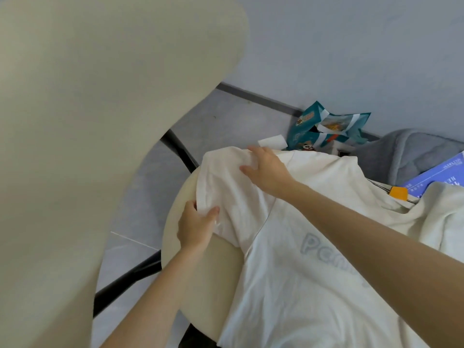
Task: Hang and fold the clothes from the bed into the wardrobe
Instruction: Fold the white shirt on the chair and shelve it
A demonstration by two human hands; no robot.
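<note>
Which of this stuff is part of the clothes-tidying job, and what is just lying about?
Part of the job:
white T-shirt
left hand, gripping its sleeve
right hand, resting on it

Lying about:
teal bags
blue box
grey cushion
cream chair

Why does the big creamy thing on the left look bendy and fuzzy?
Head view: the wide-angle lens bends lines near the edges, so the cream chair back curves; it looks close to the camera, so it blurs. The white T-shirt, left hand and right hand look sharper, in soft light.
</note>
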